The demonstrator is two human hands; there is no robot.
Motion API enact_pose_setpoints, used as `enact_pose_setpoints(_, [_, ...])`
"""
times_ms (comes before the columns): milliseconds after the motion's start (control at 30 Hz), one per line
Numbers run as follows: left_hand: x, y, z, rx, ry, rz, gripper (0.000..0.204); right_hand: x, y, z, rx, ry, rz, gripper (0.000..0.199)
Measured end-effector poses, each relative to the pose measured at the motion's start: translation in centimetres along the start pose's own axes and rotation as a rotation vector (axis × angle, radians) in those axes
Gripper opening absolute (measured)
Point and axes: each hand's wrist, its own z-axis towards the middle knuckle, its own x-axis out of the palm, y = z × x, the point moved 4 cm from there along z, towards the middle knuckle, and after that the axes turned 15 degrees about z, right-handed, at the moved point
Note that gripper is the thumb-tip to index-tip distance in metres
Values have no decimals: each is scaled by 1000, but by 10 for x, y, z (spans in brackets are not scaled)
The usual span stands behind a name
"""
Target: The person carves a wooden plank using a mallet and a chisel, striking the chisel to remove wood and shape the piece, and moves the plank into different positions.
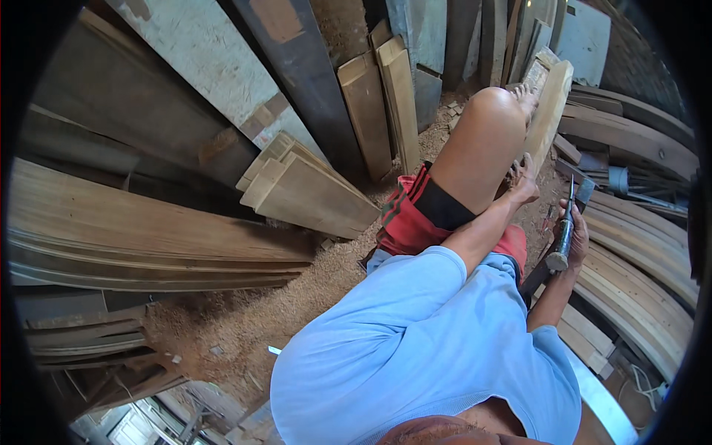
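A pale wooden plank (550, 111) lies lengthwise ahead of me, with my bare foot (526, 100) against its far left side. My left hand (524, 184) is at the plank's near end, its fingers curled on the wood. To the right, my right hand (577, 236) is closed around a chisel (565, 236), whose round, worn handle end points back toward me and whose thin blade points away. In the same hand is what looks like a hammer (584, 191), its metal head beyond my fingers. Its dark handle runs back along my forearm, partly hidden.
Curved wooden boards (623, 252) are stacked close on the right, beside a blue-grey metal cylinder (617, 179). Long boards (148, 222) and short cut pieces (311, 193) stand on the left. Wood shavings (222, 326) cover the floor. Tall panels (297, 74) lean at the back.
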Motion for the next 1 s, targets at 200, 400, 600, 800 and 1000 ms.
enact_pose_setpoints(200, [2, -2, 4, 8, -43, -44, 110, 20, 6, 10, 9, 41, -52, 42])
enact_pose_setpoints(400, [-19, -9, -10, -85, 160, 25, 119, 7, 13, -1, -44, -10, 17, 41])
enact_pose_setpoints(600, [-27, 28, 33, 40, 129, -39, 117, 45, 16, -14, -165, -48, -155, 38])
enact_pose_setpoints(800, [-41, 21, 54, 101, 319, 194, 120, 27, 20, -44, -333, -170, -91, 39])
enact_pose_setpoints(1000, [-52, 20, 64, 129, 403, 160, 121, 18, 28, -66, -417, -245, -58, 40])
